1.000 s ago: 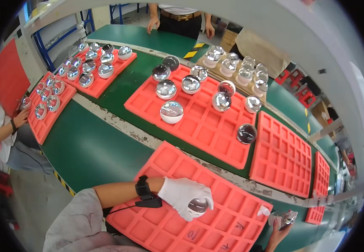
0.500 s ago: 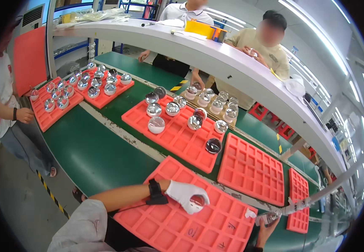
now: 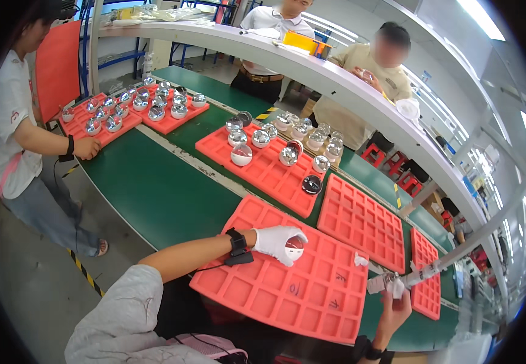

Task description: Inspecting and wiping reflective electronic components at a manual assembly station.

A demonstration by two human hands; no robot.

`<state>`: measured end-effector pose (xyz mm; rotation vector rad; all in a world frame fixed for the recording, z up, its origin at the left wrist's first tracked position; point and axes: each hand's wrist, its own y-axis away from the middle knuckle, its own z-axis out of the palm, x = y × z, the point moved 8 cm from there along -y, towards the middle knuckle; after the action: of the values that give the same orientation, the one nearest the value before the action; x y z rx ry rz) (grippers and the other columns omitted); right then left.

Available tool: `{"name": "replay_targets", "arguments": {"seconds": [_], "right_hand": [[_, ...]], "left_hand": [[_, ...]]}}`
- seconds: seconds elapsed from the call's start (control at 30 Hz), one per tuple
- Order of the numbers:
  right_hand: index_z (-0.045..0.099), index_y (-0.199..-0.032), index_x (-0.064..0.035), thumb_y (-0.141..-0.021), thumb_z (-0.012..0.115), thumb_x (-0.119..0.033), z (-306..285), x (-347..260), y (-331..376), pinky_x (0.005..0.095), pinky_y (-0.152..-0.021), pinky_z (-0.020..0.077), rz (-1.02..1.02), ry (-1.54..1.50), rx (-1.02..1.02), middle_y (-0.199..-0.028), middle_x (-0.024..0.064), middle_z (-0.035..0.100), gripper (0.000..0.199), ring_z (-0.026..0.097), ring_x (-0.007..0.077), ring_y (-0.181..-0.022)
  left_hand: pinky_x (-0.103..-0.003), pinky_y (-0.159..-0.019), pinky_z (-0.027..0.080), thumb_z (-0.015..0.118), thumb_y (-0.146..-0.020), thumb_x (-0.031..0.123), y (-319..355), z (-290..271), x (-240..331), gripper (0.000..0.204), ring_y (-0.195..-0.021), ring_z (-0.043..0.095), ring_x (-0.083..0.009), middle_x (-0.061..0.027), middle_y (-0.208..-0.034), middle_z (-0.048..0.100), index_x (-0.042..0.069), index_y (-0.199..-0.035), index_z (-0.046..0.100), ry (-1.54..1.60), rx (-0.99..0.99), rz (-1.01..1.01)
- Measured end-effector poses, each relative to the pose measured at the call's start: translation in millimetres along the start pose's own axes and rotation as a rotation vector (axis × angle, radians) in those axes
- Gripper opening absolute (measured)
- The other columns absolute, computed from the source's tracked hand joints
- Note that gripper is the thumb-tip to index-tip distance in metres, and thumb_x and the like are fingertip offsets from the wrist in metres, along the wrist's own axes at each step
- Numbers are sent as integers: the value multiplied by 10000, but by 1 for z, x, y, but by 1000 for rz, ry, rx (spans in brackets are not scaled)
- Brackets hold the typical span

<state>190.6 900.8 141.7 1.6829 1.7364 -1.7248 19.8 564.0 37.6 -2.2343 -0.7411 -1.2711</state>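
"Red foam trays cover much of that green worktop (image 3: 135, 182). What's in them?"

"The near tray (image 3: 275, 282), under the left hand (image 3: 278, 241), is a grid of square hollows, with a white scrap (image 3: 360, 260) by its right edge. Beyond it, the middle tray (image 3: 263, 173) carries about ten shiny balls (image 3: 288, 156), mostly toward its left and far sides."

"And the others?"

"Far left, an outer tray (image 3: 131, 122) and an inner tray (image 3: 190, 114) are crowded with similar balls. Two right-hand trays (image 3: 361, 221) show their grids of hollows. Past the middle tray, a tan board (image 3: 336, 162) holds more balls, close together."

"What about the hands?"

"The left, in a white glove, has its fingers curled around one ball (image 3: 294, 249), shiny above and white below, over the near tray. I can't tell whether it sits in a hollow. The right hand (image 3: 393, 312), bare, is beyond the tray's right edge, by a silvery thing (image 3: 384, 280) and a white wad (image 3: 397, 287); I can't tell whether its fingers grip either."

"Anything different from half a second ago?"

"The gloved hand and its ball keep to the same part of the tray. The white wad now shows clearly. At left, a co-worker's hand (image 3: 87, 148) has moved to the outer tray's near corner, and another person's hand has left the tan board."
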Motion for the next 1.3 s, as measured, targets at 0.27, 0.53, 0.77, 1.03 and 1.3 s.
{"name": "replay_targets", "arguments": {"seconds": [0.27,0.53,0.77,1.03,1.3], "right_hand": [[664,-1084,63,-956,614,-51,195,-42,-54,239,-609,487,105,-298,-557,-858,76,692,178,633,107,-692],[649,-1099,77,-1002,564,-127,280,75,-26,267,-587,476,764,-796,-601,-860,98,690,242,608,124,-652],[682,-1019,85,-993,570,-161,271,65,-14,262,-565,446,558,-572,-812,-911,124,695,271,575,155,-614],[733,-844,19,-867,656,-192,266,42,-25,417,-852,505,-48,-506,-993,-1092,217,656,225,619,335,-1033],[746,-839,-32,-801,685,-205,284,27,-27,557,-1071,371,-99,-571,-920,-1287,281,548,188,443,465,-1299]], "left_hand": [[-365,-907,526,865,-657,241,-11,-1,3,748,-1060,633,-265,-155,-1141,622,16,-1279,518,-281,81,253],[-408,-869,513,895,-616,230,-23,-11,-5,690,-974,627,-305,-123,-1108,623,74,-1199,562,-154,70,242],[-405,-824,514,848,-649,176,-30,-4,-27,554,-931,629,-314,-108,-1057,643,68,-1124,584,100,-19,100],[-396,-785,520,804,-668,114,-33,-4,-28,425,-859,629,-322,-106,-974,660,61,-1037,602,218,-38,-1],[-391,-673,509,783,-666,111,-31,-9,-24,344,-807,631,-321,-125,-925,655,55,-951,598,116,59,89]]}}
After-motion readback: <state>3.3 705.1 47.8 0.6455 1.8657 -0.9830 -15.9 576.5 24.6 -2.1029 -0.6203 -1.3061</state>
